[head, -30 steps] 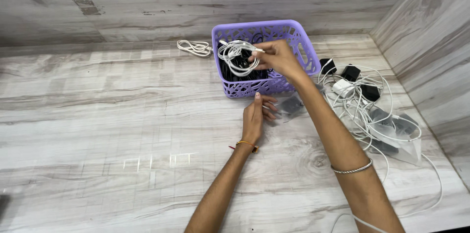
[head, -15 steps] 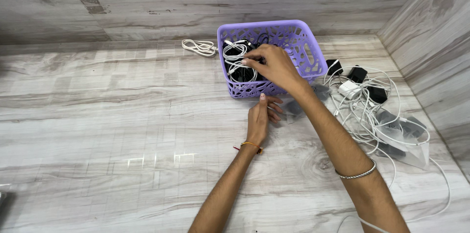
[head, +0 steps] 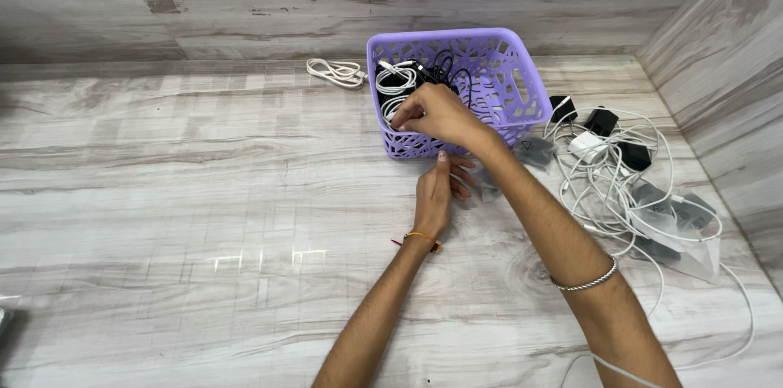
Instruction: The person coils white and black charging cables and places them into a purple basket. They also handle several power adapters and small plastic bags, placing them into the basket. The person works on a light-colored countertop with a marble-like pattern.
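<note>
inside the purple basket (head: 522, 78) at twelve o'clock, the right hand (head: 436, 115) has its fingers closed on a coiled white cable (head: 395, 86): light, floppy, best gripped mid-bundle. the left hand (head: 434, 192) rests open on the tabletop (head: 204, 192).

Purple plastic basket (head: 510, 78) – openwork lattice walls, upright, at the back of the tabletop (head: 204, 192) near the wall. Inside: coiled white cables (head: 394, 82) at its left end, black cables (head: 444, 70) tangled beside them – all heaped loosely, nothing hanging over the rim.
</note>
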